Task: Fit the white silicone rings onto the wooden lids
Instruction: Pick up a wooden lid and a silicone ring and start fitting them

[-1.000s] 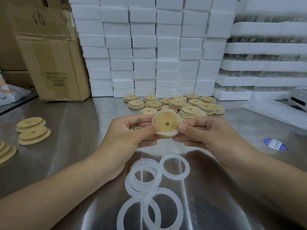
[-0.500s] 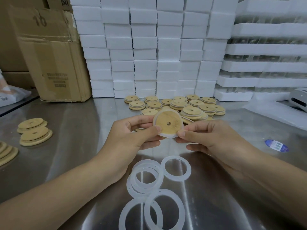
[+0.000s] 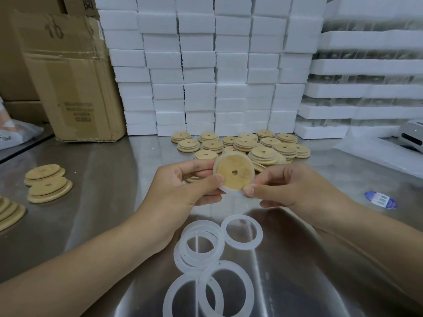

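Currently in hand: a round pale wooden lid with a small centre hole (image 3: 234, 172), held up over the bare steel table (image 3: 103, 179), just in front of the heap of lids.
Left hand: the left hand (image 3: 180, 191) pinches the lid's left edge, thumb on the face and fingers behind.
Right hand: the right hand (image 3: 295, 188) pinches the lower right rim between thumb and forefinger, right where the ring sits.
Ring on this lid: a translucent white silicone ring (image 3: 229, 191) shows as a pale band round the rim; I judge it nearly on, with the lower edge being pressed home.
Left to do: loose flat white silicone rings lie on the table below the hands, one alone (image 3: 244, 232), an overlapping stack beside it (image 3: 199, 245) and two more nearest the camera (image 3: 225, 291) (so several lids remain, at a guess).
Possibly done: the heap of wooden lids at the back (image 3: 242, 144); a few show a pale band, but I cannot tell which are ringed.
Probably not done: the few wooden lids at the left (image 3: 48, 183) look like bare wood.
Hidden: the lid's underside and the fingers behind it.
Cut off: the nearest rings at the bottom edge and more lids at the far left.
Unclear: how many rings are in the stack.
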